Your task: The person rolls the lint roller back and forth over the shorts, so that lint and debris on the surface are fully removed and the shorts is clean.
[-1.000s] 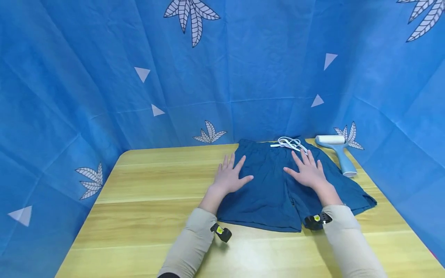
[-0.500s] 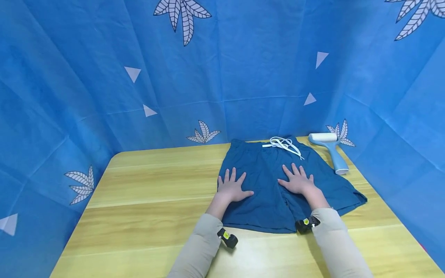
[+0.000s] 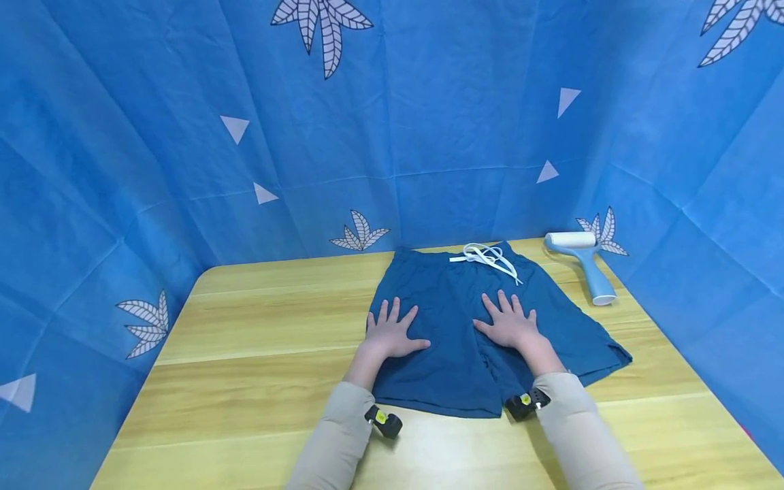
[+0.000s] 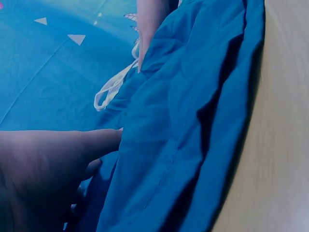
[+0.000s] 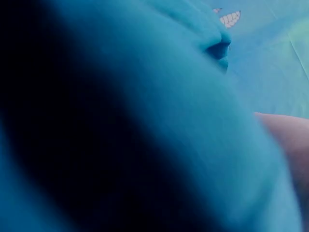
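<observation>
Dark blue shorts [image 3: 453, 354] lie spread on the table, waistband to the back, with a white drawstring [image 3: 486, 256] looped at the waist. My left hand [image 3: 390, 338] rests flat on the left leg, fingers spread. On the other leg my right hand [image 3: 510, 329] lies the same way, its fingers apart and pointing to the back. In the left wrist view, the left hand's thumb [image 4: 99, 143] touches the creased cloth. Blurred blue fabric [image 5: 193, 135] fills most of the right wrist view, hiding nearly all of that hand.
A lint roller [image 3: 586, 269] with a white head and light blue handle lies at the table's back right, just beyond the shorts. The wooden table [image 3: 257, 367] extends to the left. A blue patterned curtain [image 3: 453, 122] hangs along its back and sides.
Both hands first drew back toward me over the cloth. Since then they have shifted left, and the shorts have slid left with them, farther from the lint roller.
</observation>
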{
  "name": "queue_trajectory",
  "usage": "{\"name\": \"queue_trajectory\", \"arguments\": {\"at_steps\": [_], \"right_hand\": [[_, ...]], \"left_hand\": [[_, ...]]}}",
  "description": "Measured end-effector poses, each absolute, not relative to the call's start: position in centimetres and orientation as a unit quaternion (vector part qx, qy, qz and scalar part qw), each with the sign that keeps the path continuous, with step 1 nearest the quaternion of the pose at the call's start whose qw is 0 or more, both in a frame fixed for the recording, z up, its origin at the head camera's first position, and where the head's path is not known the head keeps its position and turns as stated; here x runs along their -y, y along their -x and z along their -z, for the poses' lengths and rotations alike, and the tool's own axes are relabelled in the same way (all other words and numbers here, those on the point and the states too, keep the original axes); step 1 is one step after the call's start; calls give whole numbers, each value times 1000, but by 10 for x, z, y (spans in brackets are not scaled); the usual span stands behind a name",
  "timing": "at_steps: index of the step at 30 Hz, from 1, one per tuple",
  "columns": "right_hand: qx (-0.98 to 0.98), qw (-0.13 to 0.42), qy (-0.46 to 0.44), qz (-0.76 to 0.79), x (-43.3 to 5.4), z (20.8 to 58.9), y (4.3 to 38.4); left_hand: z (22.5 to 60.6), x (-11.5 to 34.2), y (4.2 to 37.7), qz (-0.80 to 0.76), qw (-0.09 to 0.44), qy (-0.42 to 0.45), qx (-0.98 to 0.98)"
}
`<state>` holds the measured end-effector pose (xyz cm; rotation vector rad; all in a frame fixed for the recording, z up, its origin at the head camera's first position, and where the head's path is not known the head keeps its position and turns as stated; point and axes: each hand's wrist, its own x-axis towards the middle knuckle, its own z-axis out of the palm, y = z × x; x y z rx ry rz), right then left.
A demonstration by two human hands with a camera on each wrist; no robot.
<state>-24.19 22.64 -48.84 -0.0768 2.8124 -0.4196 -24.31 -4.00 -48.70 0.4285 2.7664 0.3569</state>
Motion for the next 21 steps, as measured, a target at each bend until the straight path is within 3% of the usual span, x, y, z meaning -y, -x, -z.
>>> {"name": "queue_trajectory", "arguments": {"at_steps": [21], "right_hand": [[-978,151,22,142,-168,482,230]], "left_hand": [[484,106,231,-132,184,-151,-962]]}}
